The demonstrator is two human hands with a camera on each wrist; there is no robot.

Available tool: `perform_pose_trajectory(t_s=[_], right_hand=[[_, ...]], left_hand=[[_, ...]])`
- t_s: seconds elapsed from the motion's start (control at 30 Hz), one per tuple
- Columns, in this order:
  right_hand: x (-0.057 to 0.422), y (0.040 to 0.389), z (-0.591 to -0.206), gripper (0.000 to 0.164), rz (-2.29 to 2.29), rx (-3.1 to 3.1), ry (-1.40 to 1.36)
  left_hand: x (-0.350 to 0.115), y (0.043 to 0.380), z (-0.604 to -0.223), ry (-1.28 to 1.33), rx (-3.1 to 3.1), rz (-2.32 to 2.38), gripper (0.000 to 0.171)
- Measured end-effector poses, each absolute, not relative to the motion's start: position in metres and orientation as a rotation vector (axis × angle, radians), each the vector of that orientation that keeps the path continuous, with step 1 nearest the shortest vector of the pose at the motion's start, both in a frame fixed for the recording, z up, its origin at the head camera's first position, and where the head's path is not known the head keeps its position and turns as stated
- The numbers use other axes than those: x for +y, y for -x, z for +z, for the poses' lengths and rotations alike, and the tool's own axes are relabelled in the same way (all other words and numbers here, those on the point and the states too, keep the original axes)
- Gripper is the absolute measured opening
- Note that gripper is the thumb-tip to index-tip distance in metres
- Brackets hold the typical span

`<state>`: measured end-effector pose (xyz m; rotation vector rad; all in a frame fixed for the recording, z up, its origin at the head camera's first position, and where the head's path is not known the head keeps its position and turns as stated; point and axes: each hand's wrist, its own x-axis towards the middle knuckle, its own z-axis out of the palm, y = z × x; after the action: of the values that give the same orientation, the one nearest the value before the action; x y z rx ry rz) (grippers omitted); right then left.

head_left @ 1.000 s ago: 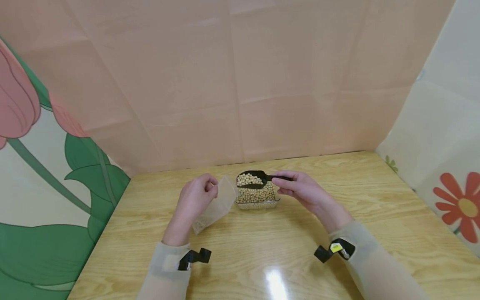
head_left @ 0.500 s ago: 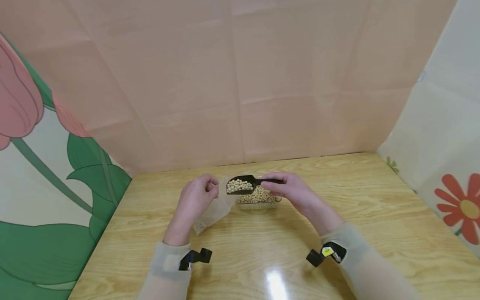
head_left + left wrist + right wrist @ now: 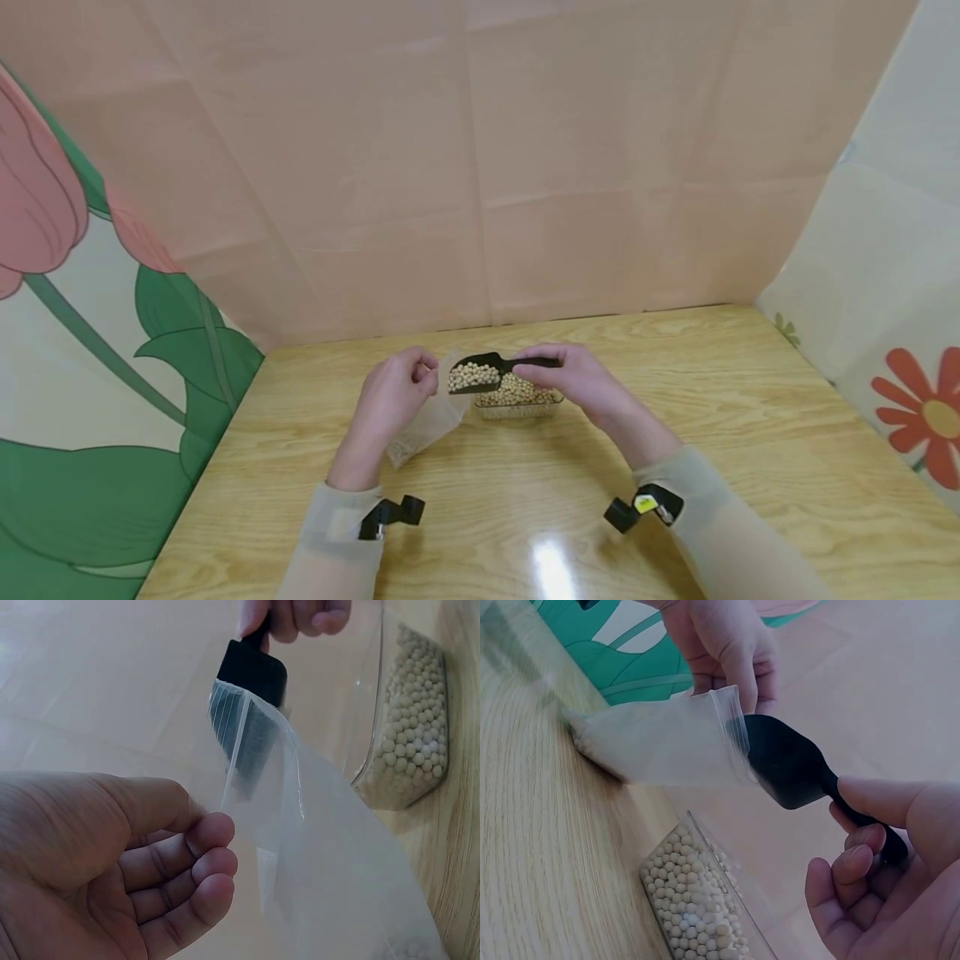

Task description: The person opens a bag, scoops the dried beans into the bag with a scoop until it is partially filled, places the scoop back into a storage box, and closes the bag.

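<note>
My left hand (image 3: 395, 396) pinches the top edge of a translucent zip bag (image 3: 337, 847) between thumb and forefinger. Some beans show at the bag's bottom corner, which is down at the table. My right hand (image 3: 573, 379) grips the handle of a black scoop (image 3: 784, 761) heaped with pale round beans (image 3: 474, 376). In both wrist views the scoop's front end is inside the bag's mouth. Beneath the scoop and to the right of the bag stands a clear plastic box (image 3: 519, 412) full of the same beans, partly covered by the scoop in the head view.
Everything is on a wood-grain table (image 3: 480, 517). A pink covering (image 3: 465, 167) hangs behind it. Flower-printed walls stand at the left and right. Each wrist wears a black strap with a small camera (image 3: 622, 512).
My right hand has carried the loaded scoop leftward from over the box to the bag, so its tip overlaps the bag's mouth. The left hand and the bag have hardly moved.
</note>
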<state>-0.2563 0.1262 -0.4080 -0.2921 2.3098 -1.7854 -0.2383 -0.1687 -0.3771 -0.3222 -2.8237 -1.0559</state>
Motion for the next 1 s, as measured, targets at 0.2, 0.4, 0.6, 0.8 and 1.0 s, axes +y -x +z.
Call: perform_pose_trajectory(t_s=[0.2,0.4,0.6,0.8,1.0], right_hand=[[0.123,0.253,-0.400,0.035,-1.718,2.398,0.312],[0.123,0.252,-0.392,0.039,-1.556,2.534,0.373],[0.125,0.254,-0.388,0.036,-1.465,2.597,0.454],[0.121,0.251,-0.377,0.030,-1.381,2.665,0.509],[0.115,0.246,-0.368,0.024,-1.303,2.725,0.586]], left_hand=[[-0.169,0.237,-0.376,0.326,-2.821,-1.055,0.012],[-0.170,0.237,-0.376,0.332,-2.823,-1.042,0.011],[-0.170,0.236,-0.375,0.332,-2.822,-1.040,0.012],[-0.170,0.235,-0.374,0.330,-2.828,-1.019,0.012],[-0.169,0.235,-0.375,0.332,-2.843,-1.012,0.013]])
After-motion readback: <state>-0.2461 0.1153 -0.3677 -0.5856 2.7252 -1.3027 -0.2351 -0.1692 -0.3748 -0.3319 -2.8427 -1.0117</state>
